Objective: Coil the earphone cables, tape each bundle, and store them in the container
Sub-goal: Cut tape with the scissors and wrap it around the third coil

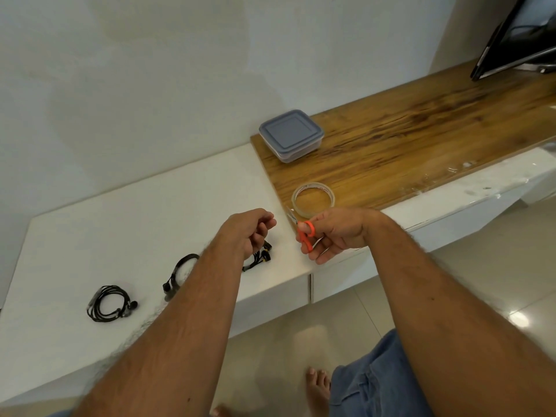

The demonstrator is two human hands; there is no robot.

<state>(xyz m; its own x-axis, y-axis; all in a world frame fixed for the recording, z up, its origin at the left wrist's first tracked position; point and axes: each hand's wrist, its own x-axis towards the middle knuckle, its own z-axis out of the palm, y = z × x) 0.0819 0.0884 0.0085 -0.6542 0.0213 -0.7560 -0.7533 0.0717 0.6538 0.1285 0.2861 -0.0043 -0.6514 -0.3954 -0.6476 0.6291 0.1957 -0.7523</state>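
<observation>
My right hand (337, 233) grips orange-handled scissors (306, 234), their blades pointing up-left toward the clear tape roll (313, 197) on the wooden top. My left hand (249, 230) hovers just left of the blades, fingers curled. Its thumb and forefinger pinch what looks like a thin clear tape strip, barely visible. Right under that hand a black earphone bundle (261, 256) lies on the white counter. A second bundle (180, 273) is partly hidden by my left forearm. A third coiled bundle (109, 303) lies further left. The lidded blue-grey container (291, 134) sits at the back.
The white counter (120, 230) meets a raised wooden top (421, 136) on the right. A dark screen (517, 34) stands at the far right. The counter's front edge drops to a tiled floor, where my bare feet and denim shorts show.
</observation>
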